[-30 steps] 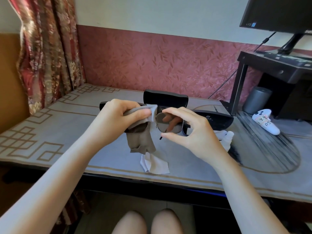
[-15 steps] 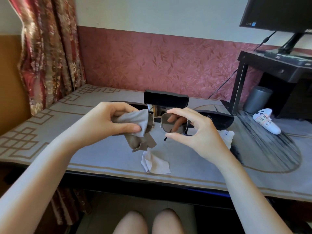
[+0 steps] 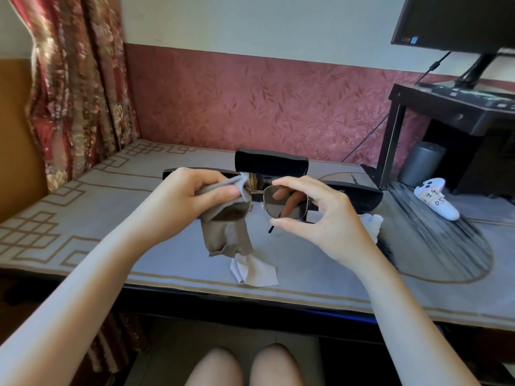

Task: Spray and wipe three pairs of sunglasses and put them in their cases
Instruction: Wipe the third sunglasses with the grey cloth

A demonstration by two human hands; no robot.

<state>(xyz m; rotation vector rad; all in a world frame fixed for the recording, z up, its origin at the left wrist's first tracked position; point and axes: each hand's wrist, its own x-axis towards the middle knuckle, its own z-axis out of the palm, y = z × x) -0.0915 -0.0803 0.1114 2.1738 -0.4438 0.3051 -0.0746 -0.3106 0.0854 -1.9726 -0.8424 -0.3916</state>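
Observation:
A pair of metal-framed sunglasses [image 3: 284,203] with dark lenses is held up over the table. My right hand [image 3: 315,215] pinches its right lens rim between thumb and fingers. My left hand [image 3: 192,195] pinches a grey-brown cloth [image 3: 225,235] around the left lens, hiding most of it; the rest of the cloth hangs down. Behind them stands an open black case [image 3: 271,162]. Two more black cases lie flat, one on the left [image 3: 170,174] and one on the right [image 3: 359,195].
A white cloth [image 3: 255,271] lies on the table mat [image 3: 97,218] near the front edge, another white cloth [image 3: 372,222] by the right case. A white controller [image 3: 436,201], a grey cylinder [image 3: 420,162] and a black monitor stand [image 3: 457,107] fill the right side.
My left hand has kept rubbing the cloth over the left lens, sliding outward then back toward the bridge. The sunglasses have shifted slightly right and up in my right hand.

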